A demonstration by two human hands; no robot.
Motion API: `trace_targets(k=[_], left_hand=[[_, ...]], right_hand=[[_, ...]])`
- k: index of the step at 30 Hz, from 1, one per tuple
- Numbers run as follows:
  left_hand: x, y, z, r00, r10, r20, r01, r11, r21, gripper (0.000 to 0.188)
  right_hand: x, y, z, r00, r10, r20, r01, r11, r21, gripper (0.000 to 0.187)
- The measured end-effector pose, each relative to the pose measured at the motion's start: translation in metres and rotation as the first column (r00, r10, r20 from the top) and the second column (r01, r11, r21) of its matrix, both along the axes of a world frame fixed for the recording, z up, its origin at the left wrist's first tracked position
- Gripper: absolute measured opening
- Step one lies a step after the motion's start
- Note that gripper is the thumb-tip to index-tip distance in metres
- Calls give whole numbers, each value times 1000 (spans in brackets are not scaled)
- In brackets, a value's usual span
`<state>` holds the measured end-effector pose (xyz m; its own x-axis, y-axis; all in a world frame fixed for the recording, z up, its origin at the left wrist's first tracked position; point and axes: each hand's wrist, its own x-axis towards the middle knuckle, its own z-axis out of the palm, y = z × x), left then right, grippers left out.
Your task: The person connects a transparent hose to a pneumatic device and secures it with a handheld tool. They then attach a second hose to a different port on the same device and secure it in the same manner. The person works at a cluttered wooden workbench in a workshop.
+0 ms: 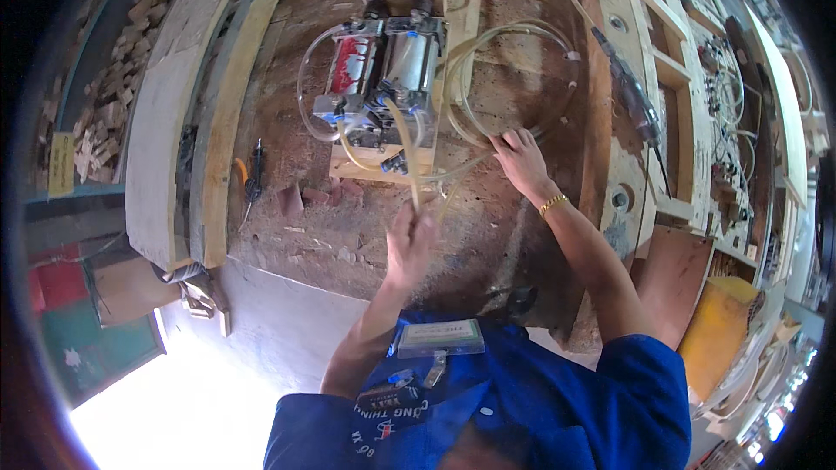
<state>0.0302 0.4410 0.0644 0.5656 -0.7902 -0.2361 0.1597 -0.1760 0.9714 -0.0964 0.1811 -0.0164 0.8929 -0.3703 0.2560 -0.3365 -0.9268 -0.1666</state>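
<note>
My left hand, slightly blurred, is closed around the lower end of a yellowish air hose. The hose runs up to a blue fitting on a pair of pneumatic cylinders, one with a red patch and one plain silver. They sit side by side on a wooden base. To the right, my right hand has its fingers closed on the lower part of a coiled clear hose. A black fitting lies at the base's front edge.
A screwdriver and reddish sandpaper scraps lie on the worn workbench. Long timbers border it at left. A cabled power tool rests at right, near a yellow box. Wood offcuts fill a shelf at far left.
</note>
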Motion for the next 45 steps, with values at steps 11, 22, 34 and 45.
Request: trace_targets(k=[11, 22, 34, 45], left_hand=[[120, -24, -80, 871, 151, 468, -343, 868, 359, 24], [102, -2, 62, 899, -226, 374, 175, 970, 166, 33], [133, -114, 20, -150, -523, 839, -171, 849, 499, 54], [150, -127, 67, 193, -695, 693, -171, 672, 721, 87]], right_hand=[[7, -7, 2, 998, 3, -67, -3, 1000, 6, 44], [5, -5, 1, 999, 27, -20, -27, 999, -18, 48], [3, -8, 6, 993, 9, -120, 0, 997, 74, 49], [0, -9, 3, 999, 44, 28, -43, 999, -20, 43]])
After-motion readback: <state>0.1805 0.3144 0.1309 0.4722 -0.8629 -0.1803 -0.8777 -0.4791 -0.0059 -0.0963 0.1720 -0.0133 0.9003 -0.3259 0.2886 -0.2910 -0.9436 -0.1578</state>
